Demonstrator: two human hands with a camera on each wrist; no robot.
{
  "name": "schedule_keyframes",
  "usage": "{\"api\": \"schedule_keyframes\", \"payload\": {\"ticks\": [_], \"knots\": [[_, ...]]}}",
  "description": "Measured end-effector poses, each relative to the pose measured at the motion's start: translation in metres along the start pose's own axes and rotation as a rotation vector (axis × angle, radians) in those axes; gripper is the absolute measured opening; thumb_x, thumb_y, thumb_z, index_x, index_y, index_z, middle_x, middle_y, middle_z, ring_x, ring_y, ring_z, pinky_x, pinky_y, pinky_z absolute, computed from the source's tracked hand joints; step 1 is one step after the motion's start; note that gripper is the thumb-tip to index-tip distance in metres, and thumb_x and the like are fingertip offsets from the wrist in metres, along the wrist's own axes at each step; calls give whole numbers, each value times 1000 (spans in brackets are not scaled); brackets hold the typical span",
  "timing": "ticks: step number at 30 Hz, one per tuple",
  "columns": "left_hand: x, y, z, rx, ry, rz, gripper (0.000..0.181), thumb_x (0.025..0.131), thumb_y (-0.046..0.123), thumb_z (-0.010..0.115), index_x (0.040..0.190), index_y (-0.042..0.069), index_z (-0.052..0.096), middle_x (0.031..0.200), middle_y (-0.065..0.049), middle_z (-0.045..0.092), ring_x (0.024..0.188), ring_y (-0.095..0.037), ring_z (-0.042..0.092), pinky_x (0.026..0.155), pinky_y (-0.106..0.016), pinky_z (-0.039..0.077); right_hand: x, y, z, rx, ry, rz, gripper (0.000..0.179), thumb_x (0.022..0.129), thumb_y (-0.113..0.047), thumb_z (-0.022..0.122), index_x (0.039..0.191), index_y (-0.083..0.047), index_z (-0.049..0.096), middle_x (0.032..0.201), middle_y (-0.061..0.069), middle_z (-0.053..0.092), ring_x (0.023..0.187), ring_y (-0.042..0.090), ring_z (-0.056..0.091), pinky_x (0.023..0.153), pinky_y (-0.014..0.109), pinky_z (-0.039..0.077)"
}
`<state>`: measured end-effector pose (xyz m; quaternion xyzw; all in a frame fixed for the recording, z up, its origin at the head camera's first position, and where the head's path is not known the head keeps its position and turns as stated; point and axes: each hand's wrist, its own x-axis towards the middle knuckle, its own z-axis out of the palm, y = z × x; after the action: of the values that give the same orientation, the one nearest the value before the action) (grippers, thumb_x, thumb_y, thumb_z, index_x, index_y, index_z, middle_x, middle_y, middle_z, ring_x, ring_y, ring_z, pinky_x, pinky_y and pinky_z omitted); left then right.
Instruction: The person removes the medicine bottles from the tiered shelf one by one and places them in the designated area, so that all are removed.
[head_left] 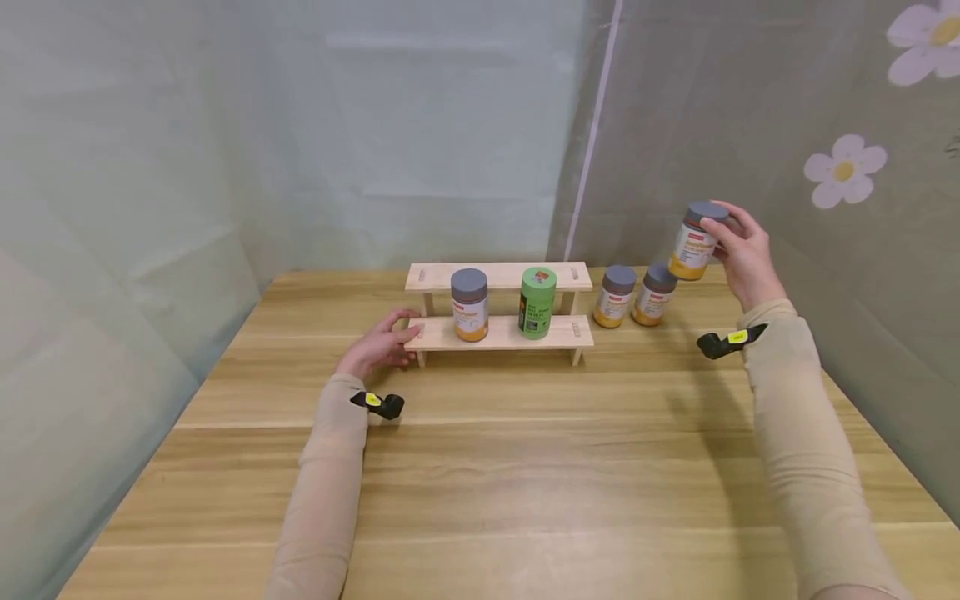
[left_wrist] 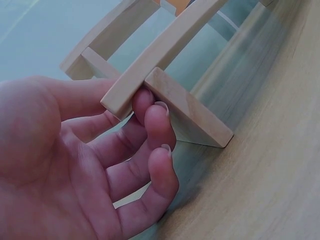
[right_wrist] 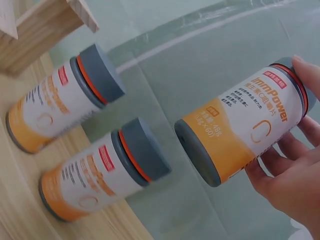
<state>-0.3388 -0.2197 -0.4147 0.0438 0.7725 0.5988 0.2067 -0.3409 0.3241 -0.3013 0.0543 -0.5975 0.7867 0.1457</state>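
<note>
My right hand (head_left: 742, 250) grips a white-and-orange supplement bottle (right_wrist: 242, 125) by its grey-lidded end and holds it raised above the table at the right. Just left of and below it, two matching bottles (head_left: 615, 296) (right_wrist: 102, 175) stand side by side on the table. A two-step wooden rack (head_left: 498, 275) stands in the middle. My left hand (head_left: 381, 342) holds the left end of its lower step, thumb on top and fingers curled beneath, as the left wrist view shows. On that step stand a grey-lidded bottle (head_left: 470, 308) and a green canister (head_left: 537, 304).
The wooden table (head_left: 510, 467) spreads out in front of the rack. Behind it hangs a pale curtain (head_left: 420, 125), and a grey cloth with white flowers (head_left: 845, 171) hangs at the right. Each wrist wears a black strap (head_left: 378, 405) with a small camera.
</note>
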Motion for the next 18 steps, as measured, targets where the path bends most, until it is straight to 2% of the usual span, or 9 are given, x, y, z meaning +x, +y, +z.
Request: {"api": "schedule_keyframes", "payload": {"ticks": [6, 11, 18], "knots": [[0, -1, -1, 10, 12, -10, 54, 101, 31, 50, 148, 18, 26, 88, 2, 56, 68, -8, 60, 64, -23, 50, -1, -1, -10, -6, -8, -18, 33, 89, -7, 68, 120, -14, 61, 103, -10, 69, 94, 6, 59, 75, 19, 48], [0, -2, -4, 8, 13, -4, 53, 102, 30, 49, 148, 17, 26, 90, 1, 56, 68, -8, 60, 65, -23, 50, -1, 2, -19, 59, 33, 20, 40, 87, -6, 70, 125, -12, 57, 103, -9, 69, 87, 8, 63, 72, 20, 47], [1, -3, -2, -23, 4, -17, 52, 102, 29, 50, 148, 18, 27, 89, 1, 56, 67, -9, 60, 63, -23, 50, -6, 10, -31, 114, 68, 51, 37, 86, -2, 70, 119, -14, 58, 100, -7, 70, 82, 9, 65, 68, 21, 47]]}}
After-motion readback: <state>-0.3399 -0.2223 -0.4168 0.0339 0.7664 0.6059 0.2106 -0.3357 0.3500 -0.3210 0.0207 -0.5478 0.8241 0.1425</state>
